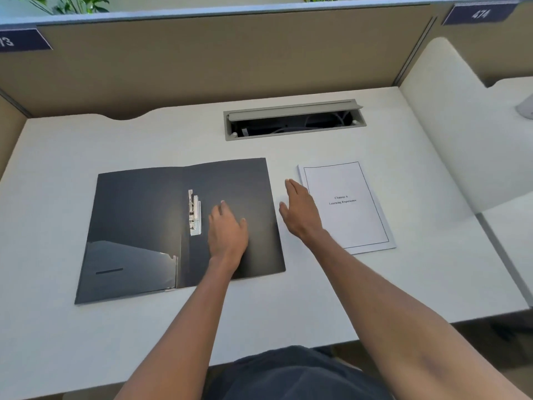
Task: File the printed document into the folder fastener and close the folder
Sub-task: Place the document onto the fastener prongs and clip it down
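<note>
Document [350, 206] lies flat on the desk [86, 145], just right of the open folder [144, 226], long axis pointing away; right hand [302, 212], open and empty, overlaps its left edge, nearer than flat left hand [227, 232].

One open dark folder [138, 226] lies toward the left edge of the tabletop [288, 298], with one metal fastener [194, 212] at its spine and one pocket [129, 265] in its near left corner. One printed document [350, 207] lies toward the right edge. One cable hatch [294, 119] sits near the far edge. Two hands are in view, left [227, 230] and right [301, 210]. Two number signs [480, 13] hang on the partition.
</note>
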